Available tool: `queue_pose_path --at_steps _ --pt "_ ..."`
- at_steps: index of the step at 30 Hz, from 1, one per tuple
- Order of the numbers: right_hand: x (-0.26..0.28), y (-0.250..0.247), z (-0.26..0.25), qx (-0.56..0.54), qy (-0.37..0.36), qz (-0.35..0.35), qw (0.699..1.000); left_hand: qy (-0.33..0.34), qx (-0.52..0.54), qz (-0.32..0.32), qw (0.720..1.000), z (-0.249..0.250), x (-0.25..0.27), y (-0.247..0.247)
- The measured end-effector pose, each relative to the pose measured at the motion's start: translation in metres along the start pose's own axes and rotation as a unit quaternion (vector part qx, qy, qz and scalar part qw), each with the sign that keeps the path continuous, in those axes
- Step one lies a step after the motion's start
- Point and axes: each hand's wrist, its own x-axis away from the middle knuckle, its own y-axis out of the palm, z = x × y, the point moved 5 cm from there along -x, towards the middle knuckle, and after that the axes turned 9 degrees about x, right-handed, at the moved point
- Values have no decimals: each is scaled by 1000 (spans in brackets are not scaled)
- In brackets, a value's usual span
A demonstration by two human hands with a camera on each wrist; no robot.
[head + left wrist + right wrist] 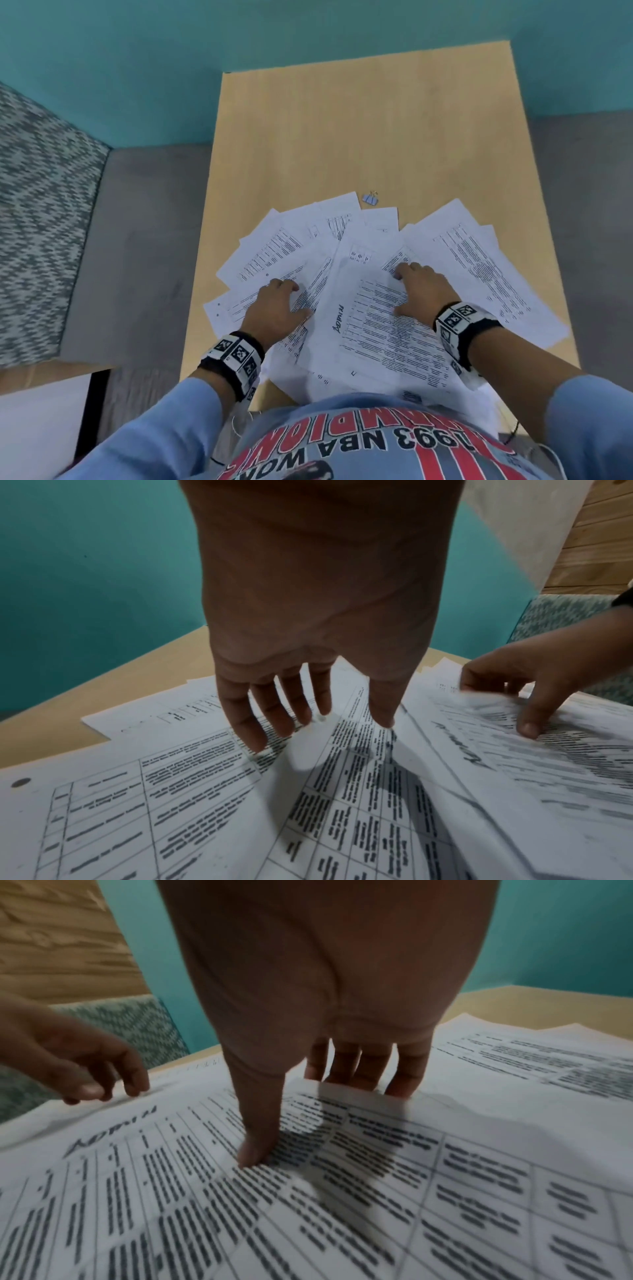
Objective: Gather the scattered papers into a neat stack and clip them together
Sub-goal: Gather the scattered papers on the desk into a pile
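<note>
Several printed sheets of paper [476, 260] lie fanned out and overlapping on the near half of a light wooden table [359, 137]. My left hand [279, 303] presses on the left sheets [192, 783] with spread, nearly straight fingers [323, 696]. On the right, my right hand [416, 291] has its thumb [253, 1145] on top of a table-printed sheet [377, 1191]. Its fingers [363, 1066] reach behind that sheet's raised far edge. A small pale blue binder clip [371, 198] lies alone on the table just beyond the papers, touched by neither hand.
The far half of the table is bare wood. A patterned grey-white cushion [41, 205] stands to the left over grey floor, with a teal wall [308, 31] behind. A white-topped surface [37, 421] sits at the lower left. Some sheets overhang the near table edge.
</note>
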Motion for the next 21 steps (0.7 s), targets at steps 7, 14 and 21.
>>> queue_pose_path --at_steps 7,14,21 --pt "-13 -29 -6 49 -109 0 993 -57 33 16 998 -12 -7 -4" --pt "-41 -44 -42 135 -223 38 965 -75 55 -7 996 -24 -4 -5" --pt "-41 -41 -58 234 -243 -6 941 -106 65 -3 992 -49 8 -12"
